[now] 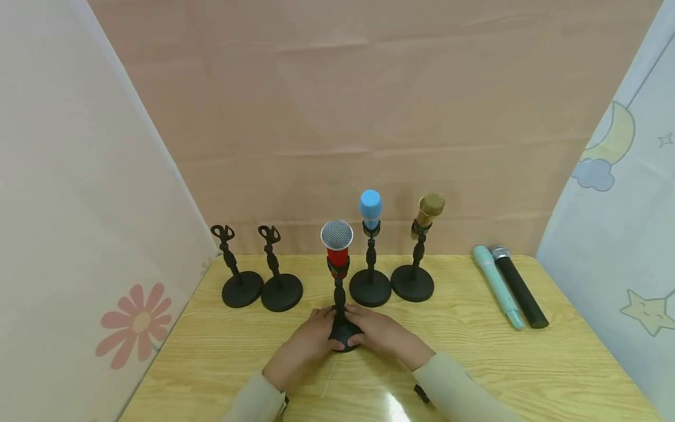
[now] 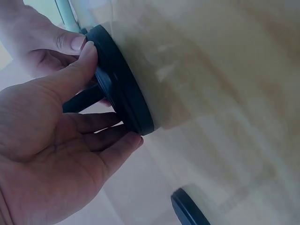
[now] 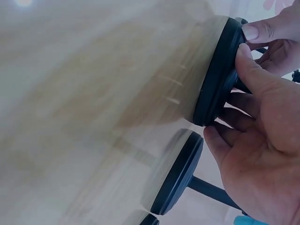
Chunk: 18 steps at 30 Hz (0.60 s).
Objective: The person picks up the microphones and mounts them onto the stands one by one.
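Observation:
Both hands grip the round black base of a microphone stand (image 1: 340, 293) at the front middle of the table. My left hand (image 1: 310, 340) has its thumb on the near rim and its fingers round the left side. On the opposite side, my right hand (image 1: 384, 333) holds the base the same way, thumbs close together. A red microphone (image 1: 337, 257) with a silver mesh head sits upright in this stand's clip. From the left wrist, the base (image 2: 123, 84) shows edge-on between thumb and fingers. The right wrist view shows the base (image 3: 218, 72) likewise pinched at its rim.
Behind stand a blue microphone (image 1: 371, 205) and a gold microphone (image 1: 431, 206), each on a black stand. Two bare stands, one at far left (image 1: 241, 288) and another beside it (image 1: 282, 292), have empty clips. A mint microphone (image 1: 497, 284) and a black microphone (image 1: 519, 287) lie at right.

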Motion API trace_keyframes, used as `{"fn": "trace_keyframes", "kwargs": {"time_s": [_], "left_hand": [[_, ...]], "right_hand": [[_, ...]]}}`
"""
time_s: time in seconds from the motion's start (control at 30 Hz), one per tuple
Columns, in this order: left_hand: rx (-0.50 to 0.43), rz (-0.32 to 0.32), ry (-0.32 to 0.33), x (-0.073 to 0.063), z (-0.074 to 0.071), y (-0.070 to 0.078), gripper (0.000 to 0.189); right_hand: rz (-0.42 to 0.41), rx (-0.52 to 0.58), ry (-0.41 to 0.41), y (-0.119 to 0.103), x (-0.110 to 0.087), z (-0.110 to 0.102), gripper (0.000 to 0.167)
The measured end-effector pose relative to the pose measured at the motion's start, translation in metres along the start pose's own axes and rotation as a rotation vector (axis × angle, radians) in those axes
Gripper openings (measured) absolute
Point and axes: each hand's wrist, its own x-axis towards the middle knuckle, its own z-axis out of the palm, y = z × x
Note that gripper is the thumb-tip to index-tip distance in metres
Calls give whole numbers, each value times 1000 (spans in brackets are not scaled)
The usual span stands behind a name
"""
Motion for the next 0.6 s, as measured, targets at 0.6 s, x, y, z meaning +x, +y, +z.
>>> {"fn": "trace_keyframes", "kwargs": {"time_s": [0.6], "left_hand": [[-32,-69,-91,42,-31,-30,76]], "right_hand": [[136,17,-41,-1,63,-10,65]]}}
